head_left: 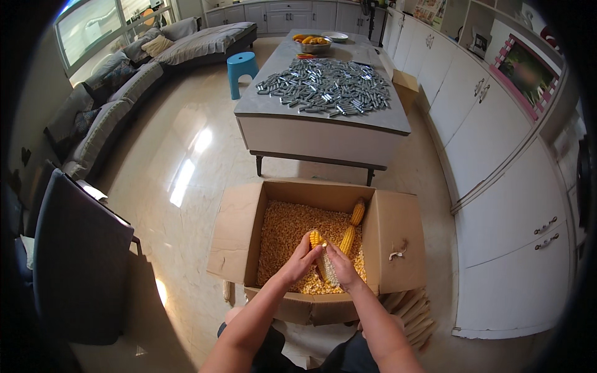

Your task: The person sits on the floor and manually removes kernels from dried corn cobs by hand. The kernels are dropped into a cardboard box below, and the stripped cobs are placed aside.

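My left hand (300, 258) is closed around an ear of corn (316, 239), whose yellow tip shows above the fingers. Against the same ear presses my right hand (341, 266), fingers bent near its upper part. Below and between the hands, a pale stretch with few or no kernels (329, 271) is visible; whether it belongs to the same ear I cannot tell. Both hands are over an open cardboard box (323, 191) filled with loose corn kernels (286, 230). Two yellow ears (357, 212) lie end to end along its right side.
Stripped cobs (413, 317) are piled right of the box, and one cob (226, 291) lies left. Beyond stands a table (323, 133) with many metal cylinders (329, 87) and a bowl of yellow produce (312, 45). A blue stool (241, 71), dark chair (81, 255) and white cabinets (497, 205) surround it.
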A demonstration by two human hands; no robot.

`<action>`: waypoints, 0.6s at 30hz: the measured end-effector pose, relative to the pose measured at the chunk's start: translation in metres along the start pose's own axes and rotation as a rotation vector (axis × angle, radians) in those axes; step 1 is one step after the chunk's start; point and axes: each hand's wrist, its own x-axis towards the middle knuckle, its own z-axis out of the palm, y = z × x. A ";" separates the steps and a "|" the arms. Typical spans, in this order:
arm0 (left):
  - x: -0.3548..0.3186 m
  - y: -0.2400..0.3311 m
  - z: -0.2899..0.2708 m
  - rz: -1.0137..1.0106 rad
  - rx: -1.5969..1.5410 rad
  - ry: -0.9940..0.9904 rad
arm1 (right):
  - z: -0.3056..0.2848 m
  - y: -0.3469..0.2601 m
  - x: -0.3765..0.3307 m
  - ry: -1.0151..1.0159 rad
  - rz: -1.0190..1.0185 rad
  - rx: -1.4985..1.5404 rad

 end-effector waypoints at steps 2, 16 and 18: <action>0.000 -0.003 0.003 -0.036 -0.182 0.065 | 0.003 -0.002 0.001 0.016 -0.022 -0.065; 0.001 0.004 0.008 -0.096 -0.307 0.046 | 0.014 -0.020 -0.005 0.014 -0.012 -0.138; 0.001 0.004 0.009 -0.120 -0.383 0.071 | 0.017 -0.018 -0.006 0.011 0.000 -0.144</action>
